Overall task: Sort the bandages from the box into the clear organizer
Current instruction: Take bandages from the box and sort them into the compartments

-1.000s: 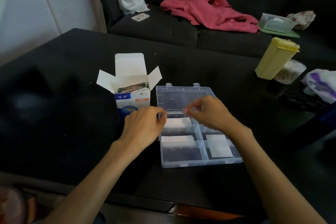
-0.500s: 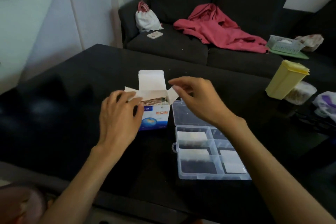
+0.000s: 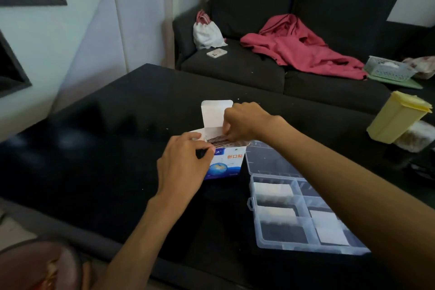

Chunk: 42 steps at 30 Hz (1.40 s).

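Steadying the box (image 3: 226, 160) with a left hand (image 3: 182, 167) grip on its near corner so the right hand (image 3: 244, 122) can pinch bandages (image 3: 219, 140) out, organizer (image 3: 303, 209) open beside it on the desk (image 3: 106, 148).

head view, looking forward and down, near table (image 3: 94, 148)

The box (image 3: 226, 162) mouth is crowded: both hands sit over it, its upright flap (image 3: 213, 114) walls the far side. The organizer (image 3: 303, 209) lies just right; the worktop (image 3: 94, 148) leftward is open
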Each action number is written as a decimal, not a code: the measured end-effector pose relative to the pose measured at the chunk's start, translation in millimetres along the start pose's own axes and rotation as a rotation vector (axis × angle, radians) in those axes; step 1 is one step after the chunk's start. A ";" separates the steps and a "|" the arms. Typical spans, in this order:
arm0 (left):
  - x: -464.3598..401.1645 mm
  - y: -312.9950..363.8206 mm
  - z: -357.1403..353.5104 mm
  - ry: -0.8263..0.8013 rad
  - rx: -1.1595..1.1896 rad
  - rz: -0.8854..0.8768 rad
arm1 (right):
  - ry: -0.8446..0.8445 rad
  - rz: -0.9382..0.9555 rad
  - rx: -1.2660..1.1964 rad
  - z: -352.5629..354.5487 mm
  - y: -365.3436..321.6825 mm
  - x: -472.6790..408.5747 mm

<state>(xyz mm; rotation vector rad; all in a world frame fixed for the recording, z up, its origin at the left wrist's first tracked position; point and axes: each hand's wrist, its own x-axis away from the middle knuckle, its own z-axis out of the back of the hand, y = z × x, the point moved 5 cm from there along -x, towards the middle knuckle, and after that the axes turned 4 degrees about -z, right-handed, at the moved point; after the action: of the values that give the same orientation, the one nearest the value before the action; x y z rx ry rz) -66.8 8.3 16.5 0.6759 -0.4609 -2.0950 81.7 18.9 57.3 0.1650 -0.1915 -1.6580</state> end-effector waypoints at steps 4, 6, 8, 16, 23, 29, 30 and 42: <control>-1.6 -0.9 -2.1 -0.003 0.015 0.019 | 0.035 0.010 0.000 -4.9 -0.1 0.9; -1.4 -1.6 -2.6 0.007 0.012 0.019 | 0.064 0.004 -0.036 -2.1 2.8 4.8; -0.7 -1.2 -2.0 0.024 0.005 0.011 | 0.128 0.026 -0.041 5.0 6.1 11.6; -0.9 4.5 -0.8 0.047 -0.020 -0.016 | 0.261 -0.007 -0.252 20.2 26.3 37.3; 7.3 23.1 17.5 0.438 0.127 -0.236 | 0.419 -0.215 -0.711 18.4 40.0 60.3; 22.7 55.3 -34.5 -0.417 0.966 0.202 | 0.570 -0.218 -0.587 -10.7 23.4 157.4; 26.4 60.7 -41.6 -0.533 1.007 0.278 | 0.578 -0.206 -0.541 -17.7 21.1 168.7; 37.2 56.0 -67.6 -0.653 0.933 0.237 | 0.254 -0.384 -0.864 -68.7 29.1 184.7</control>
<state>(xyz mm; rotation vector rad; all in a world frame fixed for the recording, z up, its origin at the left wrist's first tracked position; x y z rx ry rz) -8.2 -58.9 -17.1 0.3675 -1.8467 -1.7603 107.5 -169.5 -2.1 -0.2611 0.7883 -1.9354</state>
